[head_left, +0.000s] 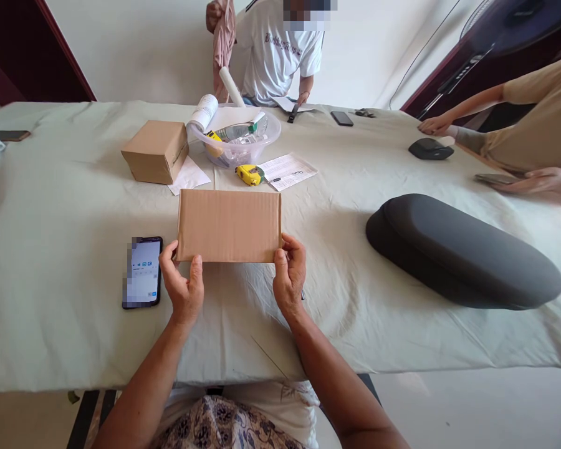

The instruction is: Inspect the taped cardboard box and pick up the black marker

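Observation:
A plain brown cardboard box (pixel 229 226) is held between both my hands over the middle of the cloth-covered table (pixel 336 337). My left hand (pixel 183 284) grips its near left corner, thumb on the near edge and fingers along the left side. At the near right corner, my right hand (pixel 290 271) grips in the same way. The box's underside is hidden, so I cannot tell whether it touches the cloth. Just left of my left hand lies a phone (pixel 143 274) with its screen lit. A small dark object peeks out beside my right wrist.
Beyond the box stand another cardboard box (pixel 152 149), a plastic basin (pixel 268 134) with bottles and a roll, a yellow tape measure (pixel 249 175) and printed paper (pixel 287 171). A long dark padded seat (pixel 462 249) lies right. One person (pixel 280 56) is opposite, another (pixel 537 118) at right.

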`<state>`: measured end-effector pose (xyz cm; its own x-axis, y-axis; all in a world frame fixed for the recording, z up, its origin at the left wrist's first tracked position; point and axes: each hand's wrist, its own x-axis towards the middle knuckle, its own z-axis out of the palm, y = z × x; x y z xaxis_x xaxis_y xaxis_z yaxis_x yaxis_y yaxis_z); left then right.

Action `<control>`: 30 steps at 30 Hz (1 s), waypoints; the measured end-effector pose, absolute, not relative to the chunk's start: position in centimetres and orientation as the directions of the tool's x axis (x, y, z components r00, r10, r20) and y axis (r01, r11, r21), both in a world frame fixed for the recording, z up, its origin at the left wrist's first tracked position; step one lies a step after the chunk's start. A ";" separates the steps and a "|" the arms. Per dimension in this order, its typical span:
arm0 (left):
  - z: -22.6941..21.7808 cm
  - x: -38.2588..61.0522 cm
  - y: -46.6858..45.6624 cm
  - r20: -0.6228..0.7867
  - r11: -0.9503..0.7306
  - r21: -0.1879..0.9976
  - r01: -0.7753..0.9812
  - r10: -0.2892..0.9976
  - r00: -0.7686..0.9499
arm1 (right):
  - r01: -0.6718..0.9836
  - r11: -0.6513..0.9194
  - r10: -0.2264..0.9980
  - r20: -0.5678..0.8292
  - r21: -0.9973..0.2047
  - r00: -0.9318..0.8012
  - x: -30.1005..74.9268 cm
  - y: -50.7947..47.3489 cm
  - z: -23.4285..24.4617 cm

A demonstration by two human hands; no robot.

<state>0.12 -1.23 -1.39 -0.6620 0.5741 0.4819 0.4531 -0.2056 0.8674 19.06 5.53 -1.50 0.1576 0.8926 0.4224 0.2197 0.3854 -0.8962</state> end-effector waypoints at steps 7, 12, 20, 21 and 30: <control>-1.2 -0.1 -1.3 0.456 -0.232 0.887 0.400 0.585 -0.671 | 0.166 0.391 0.895 0.416 -0.905 0.161 19.4 5.9 -1.8; -1.2 -0.4 -1.2 0.396 -0.141 0.907 0.396 0.600 -0.695 | 0.193 0.325 0.921 0.356 -0.926 0.157 19.5 6.1 -1.5; -0.6 -0.6 -1.2 0.318 -0.140 0.946 0.292 0.566 -0.761 | 0.220 0.282 0.919 0.329 -0.934 0.219 19.7 6.2 -0.3; -0.5 -0.7 -1.2 0.307 -0.135 0.950 0.280 0.550 -0.777 | 0.221 0.282 0.918 0.329 -0.934 0.221 19.8 6.2 -0.3; -0.2 -1.1 -1.4 0.308 -0.146 0.950 0.276 0.573 -0.759 | 0.201 0.317 0.900 0.361 -0.927 0.245 20.2 6.0 0.3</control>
<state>-1.14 -1.37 -0.15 -0.7594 0.5730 0.3084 0.2758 -0.1458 0.9501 20.21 6.05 0.33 0.2447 0.8999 0.3609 0.2012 0.3170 -0.9268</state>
